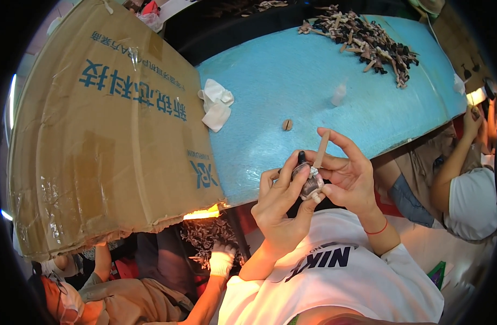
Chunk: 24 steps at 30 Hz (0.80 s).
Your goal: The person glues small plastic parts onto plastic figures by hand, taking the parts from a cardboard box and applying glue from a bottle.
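Left hand [281,208] grips a dark piece [312,185] — perhaps a figurine — while right hand [355,177] holds a tan strip [322,148].

At the near edge of the blue desk [254,86], the left hand [283,208] holds a small dark-and-pale piece [312,187]; the right hand [350,176] touches a beige strip [323,147] beside it. Beyond are a brown nub [287,125] and a whitish bottle [339,95], with heaped parts [365,43] far right and white tissue [216,105] left, beside cardboard [113,141].
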Tool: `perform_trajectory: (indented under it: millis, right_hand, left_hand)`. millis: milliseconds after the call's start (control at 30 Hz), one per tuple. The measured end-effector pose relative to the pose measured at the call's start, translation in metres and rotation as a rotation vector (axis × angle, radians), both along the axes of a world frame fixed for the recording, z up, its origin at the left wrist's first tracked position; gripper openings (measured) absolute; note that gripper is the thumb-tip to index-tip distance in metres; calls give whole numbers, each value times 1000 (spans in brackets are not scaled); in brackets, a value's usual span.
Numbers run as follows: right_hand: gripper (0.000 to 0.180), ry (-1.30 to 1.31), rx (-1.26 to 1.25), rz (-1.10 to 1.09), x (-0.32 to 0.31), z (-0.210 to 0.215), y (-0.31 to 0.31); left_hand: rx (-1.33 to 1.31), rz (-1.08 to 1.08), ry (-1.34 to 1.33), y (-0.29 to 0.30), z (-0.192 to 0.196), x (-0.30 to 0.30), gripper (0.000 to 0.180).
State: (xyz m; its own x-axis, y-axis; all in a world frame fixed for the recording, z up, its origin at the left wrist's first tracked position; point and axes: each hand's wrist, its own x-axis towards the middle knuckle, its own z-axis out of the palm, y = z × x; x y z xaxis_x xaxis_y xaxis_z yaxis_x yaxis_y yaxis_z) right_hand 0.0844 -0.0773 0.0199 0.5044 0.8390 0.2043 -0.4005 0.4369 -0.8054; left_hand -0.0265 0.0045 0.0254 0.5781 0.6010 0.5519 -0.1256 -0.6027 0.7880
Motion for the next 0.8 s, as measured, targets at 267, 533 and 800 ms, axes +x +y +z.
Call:
perform_trajectory:
  millis: [267, 533, 800]
  right_hand:
    - [70, 29, -4, 26, 3, -3, 4]
    - [76, -117, -133, -203, -1, -13, -7]
    - [74, -194, -144, -180, 1, -19, -10]
  left_hand:
    - [80, 77, 52, 2, 11, 1, 44]
    - [-18, 16, -87, -10, 8, 5, 50]
    - [-81, 24, -113, -19, 3, 2, 48]
